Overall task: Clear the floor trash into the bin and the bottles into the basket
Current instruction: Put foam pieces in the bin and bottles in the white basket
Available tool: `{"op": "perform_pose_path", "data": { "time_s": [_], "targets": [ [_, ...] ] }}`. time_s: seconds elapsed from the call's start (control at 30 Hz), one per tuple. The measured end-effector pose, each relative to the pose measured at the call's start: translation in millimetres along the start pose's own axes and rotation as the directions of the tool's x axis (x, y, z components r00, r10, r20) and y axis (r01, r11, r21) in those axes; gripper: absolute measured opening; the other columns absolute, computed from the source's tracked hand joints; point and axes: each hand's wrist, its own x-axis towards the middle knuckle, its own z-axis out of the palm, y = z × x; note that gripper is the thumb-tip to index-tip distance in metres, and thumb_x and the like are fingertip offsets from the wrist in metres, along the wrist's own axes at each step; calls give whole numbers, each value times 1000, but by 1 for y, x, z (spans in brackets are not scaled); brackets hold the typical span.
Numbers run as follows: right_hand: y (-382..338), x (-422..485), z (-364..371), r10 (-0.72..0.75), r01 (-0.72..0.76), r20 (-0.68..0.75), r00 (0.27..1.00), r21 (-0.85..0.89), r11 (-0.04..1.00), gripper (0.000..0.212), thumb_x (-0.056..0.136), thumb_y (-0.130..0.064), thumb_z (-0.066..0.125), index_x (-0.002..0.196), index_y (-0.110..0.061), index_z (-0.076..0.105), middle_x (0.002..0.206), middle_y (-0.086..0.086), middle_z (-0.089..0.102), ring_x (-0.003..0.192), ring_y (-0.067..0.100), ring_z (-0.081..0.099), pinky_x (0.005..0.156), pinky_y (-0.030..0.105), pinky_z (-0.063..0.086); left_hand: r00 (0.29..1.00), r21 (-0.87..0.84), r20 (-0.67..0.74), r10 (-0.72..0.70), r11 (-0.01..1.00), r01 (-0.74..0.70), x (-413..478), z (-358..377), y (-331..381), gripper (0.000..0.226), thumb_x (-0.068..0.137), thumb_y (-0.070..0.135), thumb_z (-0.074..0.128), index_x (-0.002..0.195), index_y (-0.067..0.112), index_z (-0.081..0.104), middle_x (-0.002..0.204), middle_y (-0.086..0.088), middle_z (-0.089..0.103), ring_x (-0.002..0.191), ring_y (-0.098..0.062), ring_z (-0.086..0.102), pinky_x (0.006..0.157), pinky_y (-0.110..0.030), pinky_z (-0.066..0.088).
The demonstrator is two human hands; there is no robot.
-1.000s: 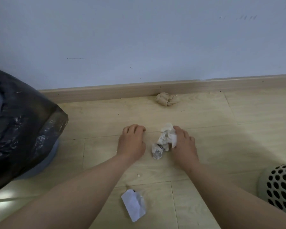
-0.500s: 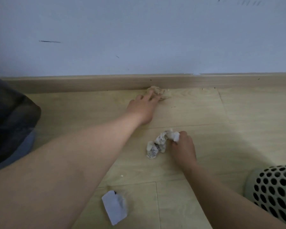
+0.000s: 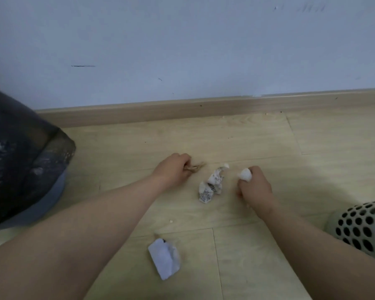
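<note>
The only print on show is on the crumpled white printed wrapper [image 3: 211,184], which lies on the floor between the two hands: a black barcode and a few lines of lettering, too blurred to read.

The left hand [image 3: 173,167] is low over the boards, fingers curled round a crumpled brown paper wad [image 3: 196,167] whose end pokes out on the side towards the wrapper. The right hand [image 3: 254,189] is closed in a fist on a small white tissue ball [image 3: 245,174], which shows above its knuckles. Nearer the person than the left hand, beside that forearm, a creased white paper scrap [image 3: 164,258] lies flat.

Out to the left of the left hand stands the round bin lined with a black plastic bag [image 3: 20,152]. To the right of the right forearm sits the white plastic basket with round holes [image 3: 359,226], only partly in view.

The pale wood-look plank floor [image 3: 312,169] has a few crumbs on it. Beyond both hands a matching wooden skirting board [image 3: 182,111] runs under a pale blue-grey wall [image 3: 204,40] marked with a dark horizontal scuff [image 3: 82,66].
</note>
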Motion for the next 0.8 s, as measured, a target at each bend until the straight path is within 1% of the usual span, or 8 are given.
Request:
{"op": "perform_pose_path", "data": {
  "time_s": [0.13,0.23,0.33,0.4,0.5,0.53,0.67,0.8],
  "targets": [
    [-6,-14,-7,15,-5,-177,984,59,998,18,95,-19,44,107,-8,53,98,15,59,89,32,55,71,31,40,985,-209,51,-164,963,171,-31,-3,-18,18,91,35,56,90,18,54,78,5,53,79,-18,49,59,-26,33],
    [-34,-31,-3,-51,80,-212,976,132,988,22,97,-30,44,94,-10,53,80,3,52,84,26,49,70,29,33,970,-473,-7,-242,856,210,-43,-12,-19,23,92,33,56,74,21,49,66,5,50,60,-13,47,53,-23,35],
    [-71,-43,18,56,-19,-76,996,421,907,45,97,-47,34,98,-11,60,81,-2,54,93,23,50,87,34,40,970,-693,-81,-228,713,109,-51,-24,-6,5,95,23,52,98,19,52,68,1,52,56,-12,50,61,-26,45],
    [-95,-52,31,147,-177,100,984,561,808,58,98,-51,27,110,-7,62,84,1,54,95,24,53,88,33,44,977,-720,-109,-183,692,49,-56,-26,7,19,97,20,49,114,27,47,74,0,55,65,-15,57,69,-29,46],
    [-117,-66,43,147,-338,327,933,666,665,49,101,-40,28,92,-5,61,83,10,61,77,22,59,53,16,49,979,-777,-106,-173,629,27,-63,-20,24,26,96,19,47,121,29,50,86,2,61,81,-19,60,72,-31,46],
    [-120,-71,47,126,-373,380,916,697,612,46,102,-39,29,91,-7,61,89,12,65,79,21,61,54,16,50,979,-785,-112,-171,619,19,-66,-17,28,25,96,24,48,120,28,53,94,3,63,88,-19,59,78,-32,46],
    [-114,-78,51,19,-511,543,839,775,372,68,93,-62,25,114,-7,60,125,11,61,119,20,54,109,31,35,980,-594,-167,-106,805,-15,-76,-4,24,50,82,58,40,122,31,53,116,-8,60,111,-26,54,100,-42,42],
    [-95,-76,43,-95,-553,643,760,716,426,78,93,-64,14,124,-5,55,126,16,59,118,25,53,108,33,35,969,-300,-246,14,950,-90,-88,-1,10,42,92,12,45,133,20,49,119,-10,51,114,-26,45,96,-30,36]
  ]
}}
